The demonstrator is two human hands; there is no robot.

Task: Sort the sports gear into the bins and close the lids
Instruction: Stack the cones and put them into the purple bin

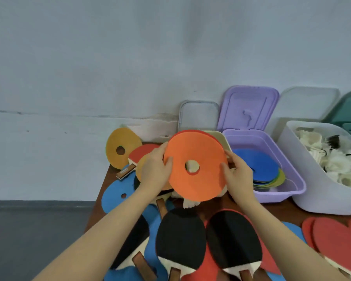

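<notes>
Both my hands hold a stack of flat discs up over the table, the front one an orange disc with a round centre hole and a red one showing behind its rim. My left hand grips the stack's left edge, thumb on the front. My right hand grips the right edge. To the right stands the open purple bin with blue, green and yellow discs inside. Black-faced table tennis paddles lie below my arms. A yellow disc and a blue disc lie at the left.
A white bin at the right holds white shuttlecocks. A cream bin sits behind the orange disc. Lids lean on the wall: clear, purple, frosted, teal. Red discs lie at the right front. Floor lies left of the table.
</notes>
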